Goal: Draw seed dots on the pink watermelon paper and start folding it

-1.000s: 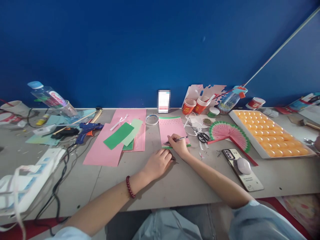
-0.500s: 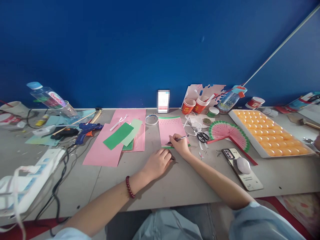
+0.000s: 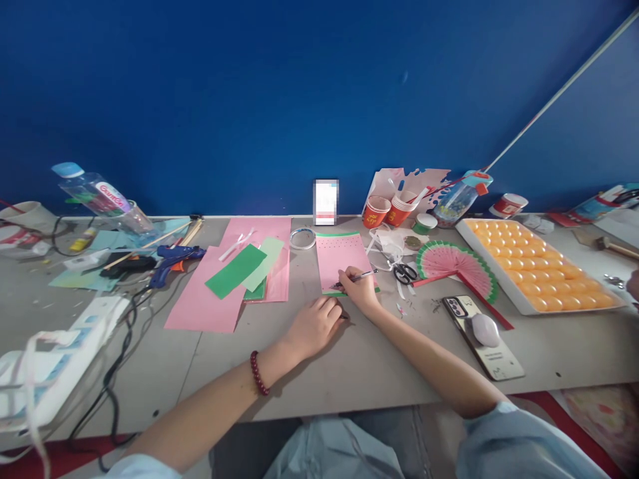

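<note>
My right hand (image 3: 358,291) is closed round a pen (image 3: 367,273), its tip down at the lower left of a pink sheet (image 3: 339,261). That sheet has green strips along its top and bottom edges and rows of small dark marks near the top. My left hand (image 3: 319,324), a dark red bead bracelet (image 3: 258,372) on its wrist, rests on the table just below the sheet with fingers curled. A small dark tip (image 3: 344,317) pokes out by its fingertips; I cannot make out what it is.
Pink papers (image 3: 210,293) with a green strip (image 3: 236,271) lie left, beyond a glue gun (image 3: 172,263) and power strip (image 3: 84,362). To the right are scissors (image 3: 405,273), a watermelon-coloured paper fan (image 3: 454,263), a phone (image 3: 504,359) and a tray of orange balls (image 3: 544,266).
</note>
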`<action>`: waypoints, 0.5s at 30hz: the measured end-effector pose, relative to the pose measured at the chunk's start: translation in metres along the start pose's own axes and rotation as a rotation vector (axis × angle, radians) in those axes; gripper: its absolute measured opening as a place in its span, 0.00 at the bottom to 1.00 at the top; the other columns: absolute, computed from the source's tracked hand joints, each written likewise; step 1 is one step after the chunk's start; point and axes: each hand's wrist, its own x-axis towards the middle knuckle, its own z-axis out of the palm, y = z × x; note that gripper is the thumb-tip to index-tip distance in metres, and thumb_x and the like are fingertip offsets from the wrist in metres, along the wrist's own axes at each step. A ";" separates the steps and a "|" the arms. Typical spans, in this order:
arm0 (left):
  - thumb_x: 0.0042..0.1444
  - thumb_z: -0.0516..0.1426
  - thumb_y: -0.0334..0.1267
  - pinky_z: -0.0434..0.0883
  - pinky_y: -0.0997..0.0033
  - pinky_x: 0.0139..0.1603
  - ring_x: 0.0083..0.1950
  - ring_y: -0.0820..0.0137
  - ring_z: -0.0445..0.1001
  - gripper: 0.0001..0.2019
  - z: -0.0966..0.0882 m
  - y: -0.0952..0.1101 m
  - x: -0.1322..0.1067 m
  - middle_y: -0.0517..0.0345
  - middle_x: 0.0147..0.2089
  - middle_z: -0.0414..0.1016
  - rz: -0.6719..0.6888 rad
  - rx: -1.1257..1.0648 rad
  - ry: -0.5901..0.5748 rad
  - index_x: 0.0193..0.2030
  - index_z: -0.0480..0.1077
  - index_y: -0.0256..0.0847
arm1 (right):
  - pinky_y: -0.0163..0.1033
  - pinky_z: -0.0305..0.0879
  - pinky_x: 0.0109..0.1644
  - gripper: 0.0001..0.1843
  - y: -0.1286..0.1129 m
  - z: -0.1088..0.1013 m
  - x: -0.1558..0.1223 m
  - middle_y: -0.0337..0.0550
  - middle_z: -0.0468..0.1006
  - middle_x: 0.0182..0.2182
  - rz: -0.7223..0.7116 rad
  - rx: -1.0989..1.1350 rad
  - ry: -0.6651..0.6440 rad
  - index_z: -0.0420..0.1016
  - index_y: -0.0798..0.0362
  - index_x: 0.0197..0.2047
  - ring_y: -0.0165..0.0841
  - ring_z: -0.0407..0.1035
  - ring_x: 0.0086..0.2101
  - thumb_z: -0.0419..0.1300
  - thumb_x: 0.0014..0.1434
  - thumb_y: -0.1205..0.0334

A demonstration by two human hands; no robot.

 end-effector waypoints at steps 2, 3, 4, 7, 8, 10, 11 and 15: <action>0.67 0.45 0.38 0.71 0.61 0.44 0.47 0.62 0.70 0.10 0.000 0.000 0.000 0.50 0.44 0.71 -0.002 -0.005 0.000 0.40 0.64 0.40 | 0.34 0.57 0.22 0.19 0.001 0.000 0.000 0.32 0.59 0.13 0.000 -0.001 0.000 0.54 0.49 0.17 0.30 0.65 0.19 0.56 0.52 0.52; 0.67 0.45 0.38 0.71 0.61 0.45 0.47 0.62 0.70 0.09 0.000 0.000 0.000 0.50 0.44 0.71 -0.005 -0.007 -0.004 0.40 0.64 0.40 | 0.34 0.57 0.22 0.19 0.001 0.000 0.001 0.32 0.59 0.13 0.001 0.001 -0.002 0.55 0.49 0.17 0.31 0.66 0.19 0.56 0.52 0.52; 0.67 0.45 0.38 0.71 0.61 0.46 0.47 0.62 0.70 0.09 -0.001 0.000 0.000 0.50 0.45 0.71 -0.008 -0.009 -0.008 0.41 0.64 0.40 | 0.34 0.57 0.22 0.19 0.001 -0.001 0.001 0.32 0.59 0.13 0.000 0.002 -0.005 0.55 0.49 0.17 0.31 0.66 0.19 0.56 0.52 0.52; 0.67 0.45 0.38 0.71 0.60 0.47 0.49 0.62 0.70 0.09 -0.002 0.000 0.001 0.50 0.46 0.71 -0.015 -0.022 -0.013 0.42 0.64 0.40 | 0.34 0.56 0.22 0.19 0.001 -0.001 0.001 0.32 0.58 0.13 -0.011 -0.002 -0.001 0.55 0.49 0.17 0.30 0.65 0.19 0.56 0.53 0.53; 0.67 0.45 0.38 0.71 0.60 0.47 0.50 0.62 0.70 0.09 -0.002 0.000 0.001 0.50 0.47 0.71 -0.018 -0.028 -0.010 0.42 0.64 0.40 | 0.34 0.56 0.22 0.19 0.001 -0.001 0.001 0.32 0.58 0.13 -0.012 -0.003 0.001 0.54 0.49 0.17 0.30 0.65 0.18 0.56 0.53 0.53; 0.67 0.45 0.38 0.72 0.60 0.48 0.51 0.62 0.70 0.09 -0.001 0.000 0.000 0.49 0.49 0.71 -0.018 -0.035 -0.006 0.43 0.64 0.39 | 0.34 0.56 0.22 0.19 0.001 -0.001 0.001 0.32 0.58 0.13 -0.006 -0.003 -0.005 0.55 0.49 0.17 0.30 0.65 0.18 0.56 0.53 0.53; 0.67 0.45 0.38 0.71 0.60 0.48 0.52 0.61 0.70 0.09 -0.001 0.000 0.000 0.48 0.50 0.71 -0.017 -0.036 -0.005 0.43 0.64 0.39 | 0.34 0.57 0.22 0.19 0.001 0.000 0.001 0.32 0.58 0.13 -0.003 -0.004 -0.009 0.55 0.49 0.17 0.30 0.65 0.19 0.56 0.53 0.53; 0.67 0.45 0.38 0.71 0.59 0.49 0.54 0.61 0.69 0.09 0.003 -0.001 -0.001 0.47 0.53 0.70 -0.007 -0.037 0.016 0.44 0.65 0.39 | 0.33 0.58 0.23 0.19 0.002 0.000 0.001 0.32 0.61 0.13 -0.010 -0.020 0.017 0.55 0.49 0.18 0.30 0.65 0.19 0.55 0.54 0.52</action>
